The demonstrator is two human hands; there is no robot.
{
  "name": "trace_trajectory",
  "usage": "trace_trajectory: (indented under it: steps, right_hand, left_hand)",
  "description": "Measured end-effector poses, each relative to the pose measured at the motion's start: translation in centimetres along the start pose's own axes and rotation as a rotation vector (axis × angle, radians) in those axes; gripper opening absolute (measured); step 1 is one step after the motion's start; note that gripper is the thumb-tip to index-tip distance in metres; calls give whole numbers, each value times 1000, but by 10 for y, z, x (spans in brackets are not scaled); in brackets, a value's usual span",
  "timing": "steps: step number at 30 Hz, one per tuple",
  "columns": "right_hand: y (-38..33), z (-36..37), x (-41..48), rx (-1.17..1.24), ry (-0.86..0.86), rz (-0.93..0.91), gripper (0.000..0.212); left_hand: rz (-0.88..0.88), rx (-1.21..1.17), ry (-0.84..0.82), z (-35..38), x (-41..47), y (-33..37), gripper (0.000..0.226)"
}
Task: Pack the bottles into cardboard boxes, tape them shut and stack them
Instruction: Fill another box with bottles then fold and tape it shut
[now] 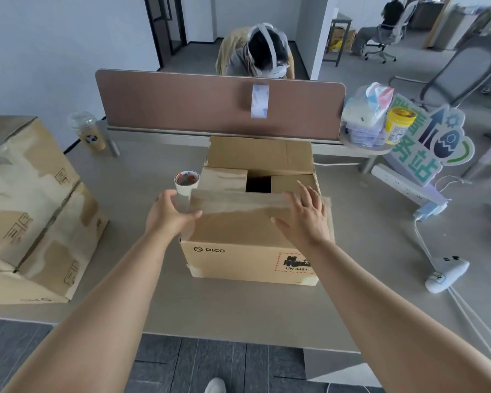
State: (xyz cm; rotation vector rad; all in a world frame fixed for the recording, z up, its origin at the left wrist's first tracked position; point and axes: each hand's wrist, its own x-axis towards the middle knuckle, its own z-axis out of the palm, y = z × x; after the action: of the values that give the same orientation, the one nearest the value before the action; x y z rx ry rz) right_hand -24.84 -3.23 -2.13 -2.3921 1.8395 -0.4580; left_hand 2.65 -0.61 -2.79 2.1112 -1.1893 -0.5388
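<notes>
Two bare hands lie on one cardboard box point(238, 251) standing in the middle of the table point(153, 302). Its near flap point(238, 217) is folded down over the top. The left hand point(169, 212) grips that flap's left edge, thumb laid on top and fingers curled round the side. The right hand point(306, 217) rests flat on the flap's right part, fingers straight and spread, clasping nothing. Beyond the flap two side flaps are turned in, with a dark gap point(258, 185) between them, and the far flap point(258, 156) stands up. Just beside the box's left wall, behind the left hand's fingers, stands a tape roll point(186, 181). Well to the left sit stacked boxes point(31, 199), closed, their printing too skewed to read. The front wall of the middle box carries the word PICO point(209, 249) beside a ring logo, and a red-bordered label point(295, 263) with a black pictogram reads "UN 3481". A strip of tape point(260, 101) hangs from the brown divider point(182, 103). At right stands a sign point(428, 148) with green Chinese characters.
</notes>
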Motion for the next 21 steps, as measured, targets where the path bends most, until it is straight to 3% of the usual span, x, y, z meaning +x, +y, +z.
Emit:
trace_trajectory:
  steps: [4,9,12,15,17,20,21]
  right_hand:
    - [-23,16,36,17,-24,13,62]
    - [-39,36,69,55,-36,89,59]
    - [-38,46,75,50,-52,149,61]
    - [-35,53,77,57,-75,202,64]
    - [-34,54,78,65,-42,212,63]
    - [-35,53,77,61,59,226,64]
    - [-36,53,75,55,106,226,65]
  left_hand:
    - [113,-67,-54,4,39,2,73]
    - [112,-141,-217,16,92,18,42]
    - [13,-276,-346,27,121,28,96]
    - [-65,-423,-476,37,145,32,83]
    - [-144,-594,-545,45,157,26,96]
    - [-122,-783,-555,45,152,25,30]
    - [-117,-823,-555,48,150,25,23]
